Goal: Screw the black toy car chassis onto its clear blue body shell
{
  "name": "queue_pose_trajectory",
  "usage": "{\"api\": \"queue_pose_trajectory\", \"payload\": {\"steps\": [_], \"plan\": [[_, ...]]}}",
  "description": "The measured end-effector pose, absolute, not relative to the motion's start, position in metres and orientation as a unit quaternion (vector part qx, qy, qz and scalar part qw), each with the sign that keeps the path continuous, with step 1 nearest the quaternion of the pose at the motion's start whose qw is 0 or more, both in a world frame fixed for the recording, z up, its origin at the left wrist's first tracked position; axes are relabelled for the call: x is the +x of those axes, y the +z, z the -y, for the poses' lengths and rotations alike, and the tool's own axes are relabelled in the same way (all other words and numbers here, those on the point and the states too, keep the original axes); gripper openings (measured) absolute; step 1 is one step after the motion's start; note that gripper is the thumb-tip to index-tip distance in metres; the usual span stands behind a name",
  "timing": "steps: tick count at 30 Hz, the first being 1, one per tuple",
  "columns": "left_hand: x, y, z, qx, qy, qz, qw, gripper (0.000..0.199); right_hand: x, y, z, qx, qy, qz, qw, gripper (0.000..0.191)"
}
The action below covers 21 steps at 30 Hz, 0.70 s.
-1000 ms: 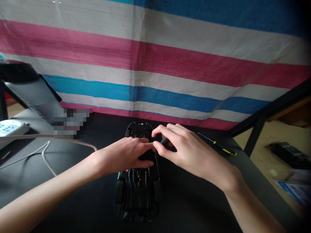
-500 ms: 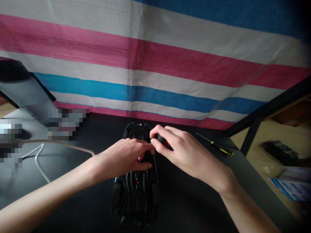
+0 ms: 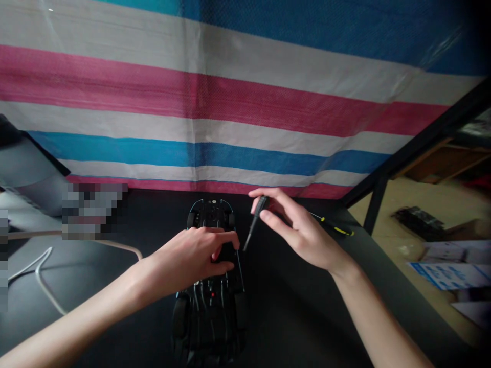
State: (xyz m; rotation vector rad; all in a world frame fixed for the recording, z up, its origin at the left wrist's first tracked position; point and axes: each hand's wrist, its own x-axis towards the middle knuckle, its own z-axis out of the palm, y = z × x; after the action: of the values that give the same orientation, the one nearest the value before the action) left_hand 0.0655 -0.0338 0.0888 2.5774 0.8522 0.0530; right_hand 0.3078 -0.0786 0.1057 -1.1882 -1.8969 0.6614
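Observation:
A black toy car [image 3: 209, 327] lies wheels up on the dark table, with blue body edges and a small red spot on its underside. Across its middle rests my left hand [image 3: 199, 253], fingers bent over the chassis and gripping it, the index fingertip at the right edge. My right hand [image 3: 286, 220], to the right of the car, pinches the black handle of a screwdriver [image 3: 256, 217] between thumb and fingers. The shank slants down, its tip just right of the car's edge and apart from my left fingertips. My left hand hides the middle of the chassis.
A second screwdriver [image 3: 343, 231], black and yellow, lies behind my right hand. Cables [image 3: 42, 278] run across the left of the table [image 3: 115, 317]. Striped sheeting [image 3: 245, 107] hangs at the back, and a dark frame post [image 3: 375, 207] stands at the right.
My right hand has moved away from my left fingers and lifted the screwdriver, whose shank now shows. My left hand stays on the car. The view has shifted slightly.

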Motion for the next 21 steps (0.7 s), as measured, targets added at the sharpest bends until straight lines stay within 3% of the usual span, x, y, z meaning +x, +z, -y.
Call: {"api": "queue_pose_trajectory", "payload": {"steps": [3,8,21], "plan": [[0.066,0.093,0.035,0.929,0.019,-0.304,0.212,0.027,0.321,0.071,0.074,-0.54,0.258,0.666,0.445,0.035],[0.066,0.093,0.036,0.927,0.017,-0.31,0.213,0.025,0.316,0.029,0.075,-0.592,0.319,0.668,0.319,0.041],[0.072,0.088,0.037,0.923,0.032,-0.315,0.218,0.02,0.277,0.017,0.091,-0.518,0.337,0.729,0.293,0.043]]}}
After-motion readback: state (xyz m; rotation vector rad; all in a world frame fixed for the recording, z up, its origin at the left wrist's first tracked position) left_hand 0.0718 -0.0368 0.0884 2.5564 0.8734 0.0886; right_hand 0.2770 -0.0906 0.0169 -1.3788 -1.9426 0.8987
